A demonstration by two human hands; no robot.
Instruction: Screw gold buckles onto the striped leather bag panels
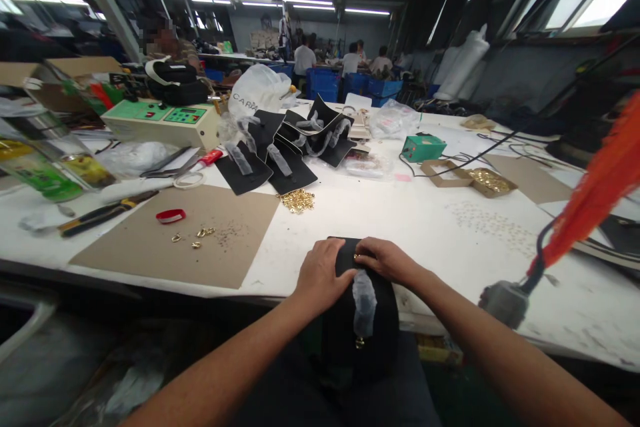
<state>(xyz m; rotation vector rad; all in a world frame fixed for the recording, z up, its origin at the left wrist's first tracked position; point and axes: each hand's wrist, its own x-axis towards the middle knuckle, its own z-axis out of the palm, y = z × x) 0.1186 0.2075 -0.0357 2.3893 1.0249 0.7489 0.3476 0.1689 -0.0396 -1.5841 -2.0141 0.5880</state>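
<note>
A black panel [385, 307] hangs over the table's front edge toward my lap, its upper end on the tabletop. Down its middle runs a strap wrapped in clear film [365, 305], with a gold fitting [359, 343] at the lower end. My left hand [325, 273] is closed on the panel's left side, the thumb lying across it above the wrapped strap. From the right, my right hand [383, 259] pinches a small gold piece [356, 257] against the panel near its upper end. The fingers partly cover that piece, so its exact shape is hidden.
Similar black panels [290, 160] lie piled behind a heap of gold fittings [297, 201]. Left are a brown board [200, 233], pliers [105, 212] and a control box [165, 121]. An orange tassel-like bundle [595, 180] hangs close at right. Several people sit farther back.
</note>
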